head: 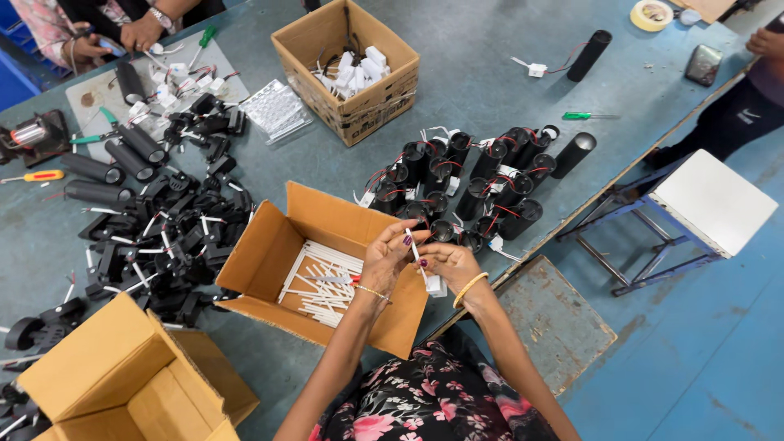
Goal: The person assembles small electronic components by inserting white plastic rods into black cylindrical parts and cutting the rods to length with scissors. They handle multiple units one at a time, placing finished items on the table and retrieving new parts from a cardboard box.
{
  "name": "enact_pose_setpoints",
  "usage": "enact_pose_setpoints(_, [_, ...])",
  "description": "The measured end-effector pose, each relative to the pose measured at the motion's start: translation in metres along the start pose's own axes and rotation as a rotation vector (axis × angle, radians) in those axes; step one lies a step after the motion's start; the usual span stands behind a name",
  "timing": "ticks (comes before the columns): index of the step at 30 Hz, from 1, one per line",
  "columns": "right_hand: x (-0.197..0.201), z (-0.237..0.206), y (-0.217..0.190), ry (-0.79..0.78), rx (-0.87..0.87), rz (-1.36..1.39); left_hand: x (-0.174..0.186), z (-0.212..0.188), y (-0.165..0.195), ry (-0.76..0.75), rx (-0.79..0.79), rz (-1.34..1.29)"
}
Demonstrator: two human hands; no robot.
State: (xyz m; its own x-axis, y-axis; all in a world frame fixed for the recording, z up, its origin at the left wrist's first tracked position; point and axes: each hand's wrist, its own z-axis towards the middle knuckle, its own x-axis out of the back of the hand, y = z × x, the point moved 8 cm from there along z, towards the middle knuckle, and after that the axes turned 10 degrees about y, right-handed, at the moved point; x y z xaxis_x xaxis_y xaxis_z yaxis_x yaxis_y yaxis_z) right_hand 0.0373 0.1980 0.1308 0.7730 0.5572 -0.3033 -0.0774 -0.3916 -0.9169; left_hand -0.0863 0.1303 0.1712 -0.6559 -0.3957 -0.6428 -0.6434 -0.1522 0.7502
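Bench [490, 73]: blue-grey top, worn, runs across the whole view; a blue floor and a white stool [712, 200] lie to the right.
Boxes: an open box [269, 245] just below the hands holds many white sticks [322, 282]; a second box [347, 69] further away holds white parts; a third one [122, 376] stands near the left corner.
Black tubes [474, 184]: a group with red wires, standing upright, just beyond the hands.
Black parts [163, 237]: a loose heap left of the open box.
Left hand [388, 257]: fingers closed in a pinch grip on the upper part of one white stick.
Right hand [449, 263]: fingers closed on the lower part of the same stick; it is nearer to the lower end.
Stick [413, 245]: held in the air between both hands, above the right edge of the open box.
Stick axis: nearly upright in the view, slightly tilted; the top end points away from the person, toward the tubes, the lower end toward the body.
Other person: hands [143, 33] at the far left corner, well apart.
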Motion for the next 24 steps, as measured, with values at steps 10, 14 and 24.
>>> enact_pose_setpoints(10, [0.014,0.010,-0.015,0.009,0.078,0.156,0.011,0.002,-0.043,0.019,-0.017,0.205])
enact_pose_setpoints(14, [0.016,0.010,-0.034,0.081,0.144,0.193,0.023,-0.007,-0.092,-0.025,0.128,0.553])
enact_pose_setpoints(24, [0.009,-0.003,-0.067,0.143,0.281,0.203,-0.011,-0.013,-0.071,0.142,-0.186,0.742])
